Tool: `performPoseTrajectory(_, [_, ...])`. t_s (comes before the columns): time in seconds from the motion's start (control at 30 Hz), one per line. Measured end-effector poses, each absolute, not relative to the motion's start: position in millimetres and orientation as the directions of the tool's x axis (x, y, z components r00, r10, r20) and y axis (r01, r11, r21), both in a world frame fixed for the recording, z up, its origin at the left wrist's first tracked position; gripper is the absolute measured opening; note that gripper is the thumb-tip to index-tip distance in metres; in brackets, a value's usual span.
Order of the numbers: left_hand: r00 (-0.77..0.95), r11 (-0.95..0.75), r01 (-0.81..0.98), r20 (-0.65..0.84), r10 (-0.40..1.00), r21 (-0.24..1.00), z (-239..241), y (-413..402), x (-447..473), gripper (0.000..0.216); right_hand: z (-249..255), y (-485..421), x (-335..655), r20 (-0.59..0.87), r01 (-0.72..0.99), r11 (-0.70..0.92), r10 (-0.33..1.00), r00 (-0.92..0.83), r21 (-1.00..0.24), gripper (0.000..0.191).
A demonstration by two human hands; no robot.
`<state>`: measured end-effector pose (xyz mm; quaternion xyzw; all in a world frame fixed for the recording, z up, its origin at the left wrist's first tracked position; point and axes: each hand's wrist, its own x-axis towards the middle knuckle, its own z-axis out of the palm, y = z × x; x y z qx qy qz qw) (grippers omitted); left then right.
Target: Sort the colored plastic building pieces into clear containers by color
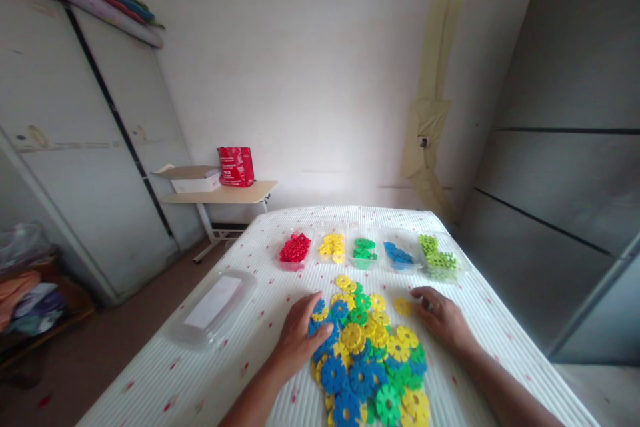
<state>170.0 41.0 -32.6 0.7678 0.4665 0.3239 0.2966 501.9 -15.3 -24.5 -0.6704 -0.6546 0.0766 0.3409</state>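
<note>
A: Going left to right, what stood on the table?

B: First 1 clear lid with a white sheet under it, near the left edge. Then the left hand, flat, fingers spread, resting on the left side of the pile of discs. Its fingertips touched blue and yellow pieces; it pinched nothing.

A: And the pile itself?

B: Blue, yellow and green notched discs, heaped and overlapping. I couldn't count them; the bottom of the heap was cut off by the frame edge.

A: Anything loose?

B: 1 single yellow disc lay apart at the upper right of the pile, just beside the right hand. That hand lay palm down with the fingers loosely curled toward it. Whether a fingertip touched the disc, I couldn't tell. It held nothing that I could see.

A: Behind the hands?

B: 5 clear trays in 1 row: red tray, yellow tray, dark green tray, blue tray, light green tray. The pieces inside were too small to count, and the tray walls were hard to make out.

A: Off the table?

B: 1 side table at the wall, carrying 1 red bag and 1 open box.
</note>
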Motion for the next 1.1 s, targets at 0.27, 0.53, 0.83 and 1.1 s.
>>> performPoseTrajectory(0.27, [0.56, -0.536, 0.439, 0.247, 0.791, 0.721, -30.1, 2.6, 153.6, 0.074, -17.8, -6.0, 479.0, 0.291, 0.926, 0.229, 0.946, -0.14, -0.299, 0.022])
performPoseTrajectory(0.53, [0.762, -0.865, 0.5, 0.457, 0.459, 0.034, -61.6, -30.4, 180.6, 0.065, -5.7, -14.9, 491.6, 0.245, 0.798, 0.249, 0.961, -0.131, -0.548, 0.027])
performPoseTrajectory(0.83, [0.805, -0.891, 0.442, 0.483, 0.345, -0.101, -53.1, -36.2, 216.4, 0.057, 19.2, -34.3, 476.1, 0.012, 0.876, 0.313, 0.943, -0.332, -0.367, 0.033])
performPoseTrajectory(1.1, [0.767, -0.851, 0.488, 0.371, 0.524, 0.194, -27.5, -22.1, 229.0, 0.068, 8.1, -28.9, 482.3, 0.134, 0.85, 0.328, 0.945, -0.299, -0.412, 0.02])
